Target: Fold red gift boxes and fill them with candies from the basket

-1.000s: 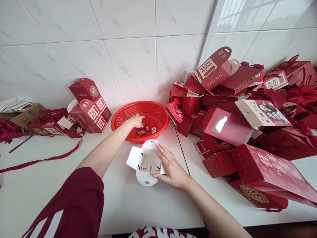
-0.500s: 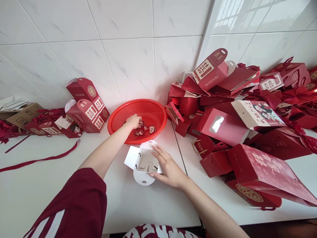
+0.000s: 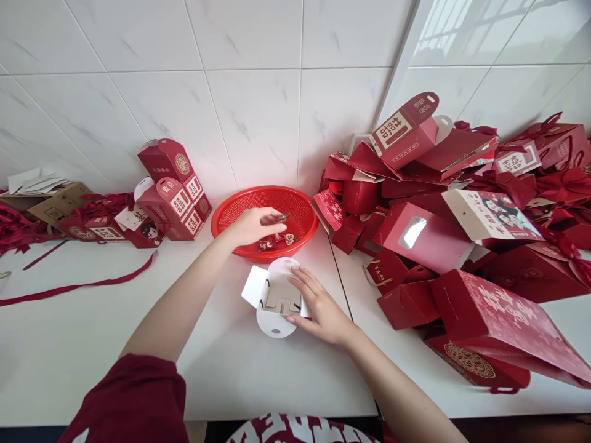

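Over the red plastic basket (image 3: 221, 212), my left hand (image 3: 253, 226) holds a small wrapped sweet (image 3: 276, 218) between thumb and fingers. Several similar wrapped pieces (image 3: 289, 239) lie at the bottom of that basket. In front of the basket stands a small white-lined box (image 3: 276, 327), its top flaps spread and its inside showing no contents. My right hand (image 3: 318, 307) rests on the box's right side, fingers apart, steadying against the flap and rim.
Folded red gift boxes (image 3: 415, 237) are heaped at the right. Closed red boxes (image 3: 173, 209) are stacked left of the basket. A dark red ribbon (image 3: 83, 286) and a cardboard box (image 3: 60, 203) are at the far left. A tiled wall (image 3: 258, 123) rises behind.
My left hand has risen out of the basket with a wrapped sweet and come nearer the white box. My right hand stays on the box. The view has shifted slightly left.
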`<state>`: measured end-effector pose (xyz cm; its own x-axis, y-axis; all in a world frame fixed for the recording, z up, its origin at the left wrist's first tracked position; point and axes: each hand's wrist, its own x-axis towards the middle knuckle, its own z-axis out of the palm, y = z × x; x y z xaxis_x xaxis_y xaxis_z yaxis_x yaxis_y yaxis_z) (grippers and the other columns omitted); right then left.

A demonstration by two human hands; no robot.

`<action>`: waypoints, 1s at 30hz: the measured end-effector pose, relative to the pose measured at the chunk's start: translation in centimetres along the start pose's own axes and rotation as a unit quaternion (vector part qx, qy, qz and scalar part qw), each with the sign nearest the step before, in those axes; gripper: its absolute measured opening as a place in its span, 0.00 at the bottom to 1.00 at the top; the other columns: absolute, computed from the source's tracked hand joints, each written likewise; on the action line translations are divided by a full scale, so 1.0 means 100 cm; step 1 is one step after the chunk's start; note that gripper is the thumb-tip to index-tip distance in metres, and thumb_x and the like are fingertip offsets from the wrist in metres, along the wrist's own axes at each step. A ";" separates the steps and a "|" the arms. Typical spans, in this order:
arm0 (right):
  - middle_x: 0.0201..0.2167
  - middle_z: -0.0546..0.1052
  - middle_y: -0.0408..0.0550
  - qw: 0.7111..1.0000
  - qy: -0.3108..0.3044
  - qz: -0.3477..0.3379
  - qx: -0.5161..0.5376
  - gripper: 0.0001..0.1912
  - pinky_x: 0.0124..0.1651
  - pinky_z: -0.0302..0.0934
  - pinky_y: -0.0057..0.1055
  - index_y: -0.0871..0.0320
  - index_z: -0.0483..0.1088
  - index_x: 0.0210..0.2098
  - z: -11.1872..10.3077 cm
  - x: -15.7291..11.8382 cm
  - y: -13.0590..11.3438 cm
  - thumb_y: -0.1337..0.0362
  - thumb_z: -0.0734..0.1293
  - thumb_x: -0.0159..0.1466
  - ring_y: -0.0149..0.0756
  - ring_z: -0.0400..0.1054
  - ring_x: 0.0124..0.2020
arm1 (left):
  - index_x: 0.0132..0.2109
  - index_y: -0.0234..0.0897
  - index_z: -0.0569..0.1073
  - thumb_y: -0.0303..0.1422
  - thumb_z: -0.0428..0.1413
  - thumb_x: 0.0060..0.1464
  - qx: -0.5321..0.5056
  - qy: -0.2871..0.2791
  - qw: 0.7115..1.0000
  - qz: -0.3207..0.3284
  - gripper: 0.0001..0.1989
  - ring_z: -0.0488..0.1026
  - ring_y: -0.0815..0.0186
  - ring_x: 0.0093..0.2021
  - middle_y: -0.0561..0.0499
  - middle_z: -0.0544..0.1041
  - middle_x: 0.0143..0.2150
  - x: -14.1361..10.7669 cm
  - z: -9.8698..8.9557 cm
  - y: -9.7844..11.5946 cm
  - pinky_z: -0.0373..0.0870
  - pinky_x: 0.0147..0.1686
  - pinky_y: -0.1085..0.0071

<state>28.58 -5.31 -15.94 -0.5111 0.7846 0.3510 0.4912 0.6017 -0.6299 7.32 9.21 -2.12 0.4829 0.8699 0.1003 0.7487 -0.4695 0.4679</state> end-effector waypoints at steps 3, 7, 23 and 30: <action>0.74 0.47 0.52 1.000 0.004 -0.004 -0.002 0.39 0.72 0.45 0.53 0.53 0.50 0.70 0.000 0.000 -0.001 0.46 0.65 0.66 0.49 0.36 0.74 | 0.53 0.41 0.75 0.47 0.60 0.55 -0.129 -0.044 0.990 0.029 0.23 0.76 0.61 0.48 0.51 0.79 0.49 -0.042 0.005 0.023 0.72 0.50 0.66; 0.73 0.50 0.53 1.000 0.018 0.003 0.005 0.40 0.72 0.46 0.52 0.53 0.49 0.70 0.004 -0.001 -0.003 0.47 0.66 0.65 0.49 0.38 0.74 | 0.52 0.45 0.77 0.44 0.62 0.54 -0.084 -0.053 0.994 0.054 0.19 0.72 0.57 0.54 0.51 0.77 0.52 -0.081 0.030 0.029 0.69 0.55 0.61; 0.67 0.59 0.56 0.996 0.033 0.028 0.081 0.51 0.66 0.55 0.49 0.50 0.42 0.72 0.010 0.003 0.011 0.41 0.69 0.59 0.52 0.54 0.67 | 0.72 0.46 0.45 0.53 0.70 0.37 -0.348 0.003 0.921 0.174 0.62 0.58 0.42 0.66 0.36 0.56 0.67 -0.125 0.140 -0.052 0.60 0.63 0.46; 0.62 0.66 0.51 0.992 0.109 -0.027 -0.048 0.22 0.67 0.52 0.51 0.47 0.62 0.63 -0.033 0.044 -0.014 0.55 0.61 0.70 0.48 0.60 0.64 | 0.70 0.47 0.49 0.45 0.70 0.41 -0.346 0.078 0.927 0.121 0.56 0.61 0.44 0.64 0.39 0.58 0.66 -0.122 0.150 -0.057 0.62 0.61 0.47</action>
<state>27.98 -2.16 -11.24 -0.3779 0.7585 0.5310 0.5379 0.6466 -0.5409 3.96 -1.00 -19.23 0.4868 0.7885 0.3758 0.1315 -0.4915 0.8609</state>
